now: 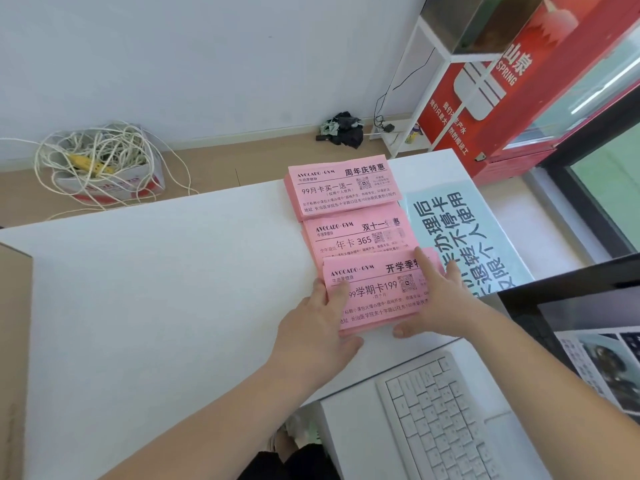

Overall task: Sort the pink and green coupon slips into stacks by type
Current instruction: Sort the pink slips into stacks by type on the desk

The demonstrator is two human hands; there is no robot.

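Counting pink coupon piles, you have three in a row on the white table (173, 271): far stack (343, 188), middle stack (356, 237), near stack (377, 292). Your left hand (318, 317) presses nearly straight fingers to the near stack's left edge. Your right hand (446, 303) lays spread fingers along its right edge.

White table (156, 271). White keyboard (440, 420) at 5 o'clock, pale-blue laminated sign (464, 230) at 3, cardboard box (114, 183) of tangled white cable (104, 147) at 10, dark cloth heap (346, 129) at 12, red drinks fridge (485, 109) at 1.
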